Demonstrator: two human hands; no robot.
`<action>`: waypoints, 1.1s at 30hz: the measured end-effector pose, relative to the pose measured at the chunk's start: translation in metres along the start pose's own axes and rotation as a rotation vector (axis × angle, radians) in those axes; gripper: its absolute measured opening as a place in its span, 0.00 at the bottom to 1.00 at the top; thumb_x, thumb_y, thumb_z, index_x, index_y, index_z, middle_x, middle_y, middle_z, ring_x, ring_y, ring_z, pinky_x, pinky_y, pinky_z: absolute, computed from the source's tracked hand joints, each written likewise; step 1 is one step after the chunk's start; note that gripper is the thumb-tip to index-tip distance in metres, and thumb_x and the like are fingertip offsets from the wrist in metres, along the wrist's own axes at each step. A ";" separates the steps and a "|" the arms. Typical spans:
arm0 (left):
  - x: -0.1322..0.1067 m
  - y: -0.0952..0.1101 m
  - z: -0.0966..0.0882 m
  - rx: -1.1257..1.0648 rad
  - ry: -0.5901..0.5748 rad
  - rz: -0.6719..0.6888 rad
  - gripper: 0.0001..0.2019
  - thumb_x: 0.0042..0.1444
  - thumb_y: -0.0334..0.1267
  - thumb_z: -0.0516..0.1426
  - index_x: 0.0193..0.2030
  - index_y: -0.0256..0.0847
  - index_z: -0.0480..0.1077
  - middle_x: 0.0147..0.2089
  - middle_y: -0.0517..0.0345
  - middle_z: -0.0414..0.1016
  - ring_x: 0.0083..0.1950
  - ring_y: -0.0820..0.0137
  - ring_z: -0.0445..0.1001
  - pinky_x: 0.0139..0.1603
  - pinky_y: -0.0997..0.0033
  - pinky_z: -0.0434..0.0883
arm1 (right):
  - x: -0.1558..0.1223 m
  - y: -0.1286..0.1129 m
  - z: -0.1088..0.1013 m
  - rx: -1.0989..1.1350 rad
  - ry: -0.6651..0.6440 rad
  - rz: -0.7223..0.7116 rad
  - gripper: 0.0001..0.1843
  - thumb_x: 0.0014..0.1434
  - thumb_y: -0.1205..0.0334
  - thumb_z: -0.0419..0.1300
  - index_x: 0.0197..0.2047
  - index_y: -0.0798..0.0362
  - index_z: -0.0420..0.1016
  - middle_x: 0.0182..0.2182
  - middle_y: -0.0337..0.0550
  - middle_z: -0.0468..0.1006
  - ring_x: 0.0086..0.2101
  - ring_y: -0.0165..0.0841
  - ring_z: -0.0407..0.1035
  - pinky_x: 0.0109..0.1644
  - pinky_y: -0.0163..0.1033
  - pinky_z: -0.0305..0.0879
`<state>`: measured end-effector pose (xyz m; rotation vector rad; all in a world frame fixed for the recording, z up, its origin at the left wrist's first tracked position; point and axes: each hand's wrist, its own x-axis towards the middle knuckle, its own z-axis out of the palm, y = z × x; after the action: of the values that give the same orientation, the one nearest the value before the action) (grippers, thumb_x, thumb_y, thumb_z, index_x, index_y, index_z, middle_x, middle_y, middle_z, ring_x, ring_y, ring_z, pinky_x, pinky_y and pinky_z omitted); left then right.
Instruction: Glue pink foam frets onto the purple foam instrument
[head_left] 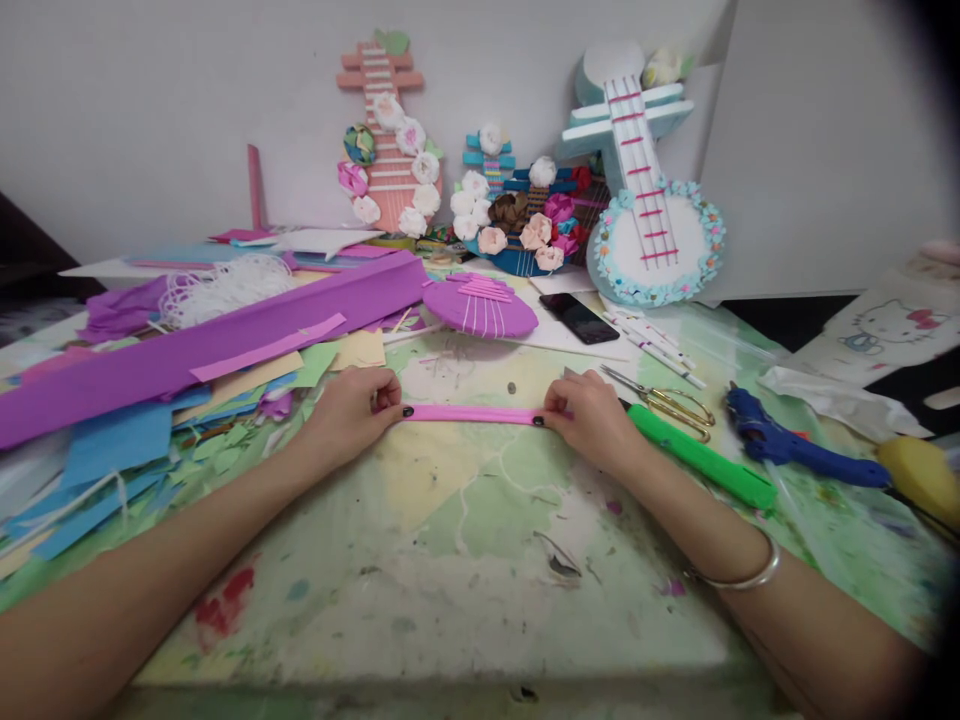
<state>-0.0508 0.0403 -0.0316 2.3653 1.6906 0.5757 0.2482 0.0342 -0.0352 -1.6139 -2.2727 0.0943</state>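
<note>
Over the paint-stained bench (450,610) I see the left hand (354,405) and the right hand (592,412) each pinching one end of a pink strip (472,414), stretched straight between them; gold-handled scissors (651,393) and a green cutter (701,458) lie just beside the right.

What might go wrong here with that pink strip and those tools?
The pink strip, pinched at both ends by the left hand and right hand, might tear if pulled hard. The scissors lie close by the right hand and could nick it. The blue glue gun might burn, if hot.
</note>
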 end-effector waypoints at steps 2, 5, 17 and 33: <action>-0.002 0.002 0.001 -0.005 0.025 0.126 0.03 0.50 0.32 0.52 0.29 0.39 0.66 0.29 0.58 0.69 0.34 0.69 0.66 0.35 0.71 0.62 | 0.000 -0.001 0.000 0.080 -0.012 -0.073 0.06 0.51 0.74 0.62 0.27 0.54 0.73 0.28 0.43 0.75 0.35 0.35 0.64 0.39 0.38 0.57; -0.003 0.002 0.003 -0.008 0.026 0.284 0.08 0.55 0.30 0.49 0.31 0.39 0.68 0.33 0.55 0.71 0.37 0.68 0.69 0.39 0.69 0.64 | -0.004 0.000 -0.002 0.176 -0.022 -0.149 0.09 0.52 0.78 0.59 0.29 0.55 0.75 0.29 0.42 0.76 0.34 0.32 0.67 0.40 0.35 0.60; -0.012 0.027 -0.006 0.464 -0.168 0.558 0.11 0.55 0.22 0.50 0.28 0.35 0.70 0.31 0.48 0.72 0.37 0.62 0.70 0.40 0.62 0.63 | -0.016 -0.008 -0.015 -0.324 -0.069 -0.417 0.14 0.62 0.70 0.52 0.29 0.56 0.75 0.29 0.46 0.76 0.34 0.34 0.65 0.39 0.40 0.53; 0.007 0.044 -0.009 0.574 -0.252 0.437 0.11 0.50 0.21 0.50 0.27 0.35 0.72 0.30 0.49 0.75 0.32 0.68 0.74 0.32 0.72 0.65 | -0.006 -0.004 -0.013 -0.477 -0.057 -0.550 0.09 0.61 0.71 0.53 0.32 0.58 0.73 0.29 0.48 0.76 0.32 0.33 0.67 0.36 0.39 0.49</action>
<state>-0.0141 0.0316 -0.0061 3.0730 1.3582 -0.1975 0.2508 0.0256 -0.0235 -1.1075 -2.8436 -0.5816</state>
